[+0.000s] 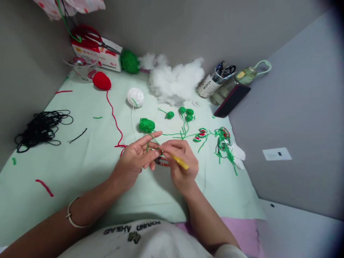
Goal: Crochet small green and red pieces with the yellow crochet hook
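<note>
My right hand [185, 165] is closed around a crochet hook with a yellow handle [180, 163], its tip hidden among my fingers. Close beside it, my left hand [131, 157] pinches green yarn [155, 139] between thumb and fingers, with the index finger stretched out and a strand running over it. The piece at the fingertips is too small to make out. That strand leads toward a small green yarn ball [146, 125] just beyond my hands. Below the fingers, a dark object with red and white marks [162, 161] lies partly covered on the cloth.
Behind stand a white yarn ball [135, 97], a red yarn ball [101, 81], white stuffing [174, 80] and small green crocheted balls [189, 112]. Black cord [43, 129] lies left; yarn scraps [225, 143] lie right. A phone [232, 100] leans against a bottle [223, 89].
</note>
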Available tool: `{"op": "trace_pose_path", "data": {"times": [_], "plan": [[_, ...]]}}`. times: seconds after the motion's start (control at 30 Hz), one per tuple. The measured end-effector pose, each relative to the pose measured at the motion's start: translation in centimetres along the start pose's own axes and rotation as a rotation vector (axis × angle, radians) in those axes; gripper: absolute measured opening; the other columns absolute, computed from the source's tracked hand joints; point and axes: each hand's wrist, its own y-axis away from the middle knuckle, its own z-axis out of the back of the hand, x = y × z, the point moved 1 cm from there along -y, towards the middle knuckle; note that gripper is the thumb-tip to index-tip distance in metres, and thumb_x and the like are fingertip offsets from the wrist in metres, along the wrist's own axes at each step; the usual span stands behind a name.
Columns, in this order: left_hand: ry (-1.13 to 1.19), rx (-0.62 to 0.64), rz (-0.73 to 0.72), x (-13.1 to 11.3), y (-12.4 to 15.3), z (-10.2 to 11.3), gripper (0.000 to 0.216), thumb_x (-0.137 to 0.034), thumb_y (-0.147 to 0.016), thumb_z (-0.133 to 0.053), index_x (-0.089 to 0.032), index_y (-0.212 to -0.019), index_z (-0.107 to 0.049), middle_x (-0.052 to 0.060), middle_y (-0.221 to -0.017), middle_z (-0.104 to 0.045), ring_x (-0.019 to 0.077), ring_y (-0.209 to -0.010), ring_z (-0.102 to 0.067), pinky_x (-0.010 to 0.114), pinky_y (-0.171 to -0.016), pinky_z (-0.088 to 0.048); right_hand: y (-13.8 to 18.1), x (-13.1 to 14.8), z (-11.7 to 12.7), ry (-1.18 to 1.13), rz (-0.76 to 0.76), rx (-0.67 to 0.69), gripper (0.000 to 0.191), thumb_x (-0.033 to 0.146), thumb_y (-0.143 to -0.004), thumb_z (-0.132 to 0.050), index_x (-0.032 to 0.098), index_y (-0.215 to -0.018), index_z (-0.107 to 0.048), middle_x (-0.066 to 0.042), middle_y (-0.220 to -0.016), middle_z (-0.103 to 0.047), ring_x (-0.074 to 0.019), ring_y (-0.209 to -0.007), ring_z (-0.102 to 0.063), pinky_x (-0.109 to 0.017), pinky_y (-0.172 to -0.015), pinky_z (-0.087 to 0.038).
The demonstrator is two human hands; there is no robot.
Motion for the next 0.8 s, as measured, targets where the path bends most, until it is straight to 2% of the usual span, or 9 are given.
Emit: {"op": "trace_pose_path", "data": {"times": [0.07, 0.13, 0.2, 0.3, 0.43, 0.6, 0.67, 0.8], "plan": [[0.048, 0.023, 0.041, 0.2, 0.0, -0.1, 0.051, -0.025, -0.080, -0.083, -0.020, -0.129, -0.072, -0.007, -0.065, -0.053, 0.0033, -0.047, -0.034, 0.018, -0.048, -0.038, 0.3, 0.0, -0.3, 0.181, 0.155, 0.028, 0.034, 0.012, -0.095, -0.062, 0.034, -0.116, -0.077, -0.007, -0.109, -0.074, -0.0198, -0.094, -0.069, -0.034, -0.072, -0.059], [0.108, 0.067, 0.117, 0.2, -0.1, 0.0, 0.043, -0.025, -0.082, -0.081, -0.017, -0.124, -0.075, -0.010, -0.057, -0.042, 0.0035, -0.047, -0.027, 0.016, -0.048, -0.036, 0.3, 0.0, -0.1, 0.171, 0.193, 0.010, 0.037, 0.010, -0.095, -0.061, 0.033, -0.119, -0.075, -0.007, -0.109, -0.075, -0.0203, -0.095, -0.069, -0.035, -0.074, -0.059], [0.159, 0.095, 0.170, 0.0, -0.3, 0.2, 0.035, -0.025, -0.083, -0.080, -0.016, -0.117, -0.078, -0.010, -0.056, -0.035, 0.0034, -0.047, -0.022, 0.015, -0.046, -0.034, -0.1, 0.0, 0.4, 0.007, 0.088, -0.069, 0.031, 0.011, -0.096, -0.061, 0.031, -0.115, -0.076, -0.006, -0.100, -0.076, -0.0187, -0.088, -0.069, -0.035, -0.073, -0.058], [0.194, 0.090, 0.157, -0.5, -0.5, 0.6, 0.027, -0.021, -0.081, -0.081, -0.016, -0.108, -0.081, -0.008, -0.062, -0.042, 0.0019, -0.048, -0.019, 0.013, -0.045, -0.033, -0.9, -0.2, 1.1, -0.301, -0.169, -0.182, 0.019, 0.021, -0.099, -0.060, 0.028, -0.099, -0.078, -0.003, -0.088, -0.073, -0.0139, -0.070, -0.064, -0.030, -0.062, -0.054], [0.118, 0.065, 0.122, -0.8, -0.4, 0.6, 0.026, -0.020, -0.082, -0.078, -0.019, -0.108, -0.081, -0.007, -0.062, -0.047, 0.0027, -0.046, -0.025, 0.016, -0.049, -0.041, -1.3, -0.3, 1.0, -0.515, -0.371, -0.174, 0.016, 0.036, -0.095, -0.067, 0.024, -0.090, -0.077, -0.003, -0.084, -0.073, -0.0119, -0.061, -0.061, -0.027, -0.054, -0.053], [0.028, 0.073, 0.084, -0.5, 0.0, 0.1, 0.043, -0.023, -0.078, -0.081, -0.022, -0.121, -0.076, -0.005, -0.068, -0.056, 0.0073, -0.054, -0.045, 0.021, -0.059, -0.050, -0.6, -0.5, 0.2, -0.546, -0.438, -0.063, 0.020, 0.041, -0.094, -0.069, 0.023, -0.093, -0.076, -0.003, -0.085, -0.072, -0.0123, -0.063, -0.063, -0.028, -0.058, -0.056], [0.056, 0.084, 0.091, -0.4, 0.1, 0.0, 0.047, -0.024, -0.078, -0.082, -0.022, -0.124, -0.075, -0.006, -0.064, -0.053, 0.0083, -0.056, -0.046, 0.021, -0.059, -0.049, -0.5, -0.5, 0.1, -0.544, -0.431, -0.050, 0.020, 0.041, -0.094, -0.068, 0.023, -0.094, -0.077, -0.003, -0.088, -0.072, -0.0126, -0.065, -0.064, -0.028, -0.060, -0.057], [0.124, 0.136, 0.148, -0.5, 0.1, -0.1, 0.049, -0.022, -0.083, -0.079, -0.022, -0.131, -0.072, -0.009, -0.058, -0.042, 0.0067, -0.052, -0.034, 0.020, -0.058, -0.048, -0.6, -0.6, 0.2, -0.555, -0.438, -0.092, 0.020, 0.042, -0.094, -0.068, 0.023, -0.092, -0.076, -0.003, -0.088, -0.072, -0.0119, -0.063, -0.062, -0.028, -0.059, -0.056]]}}
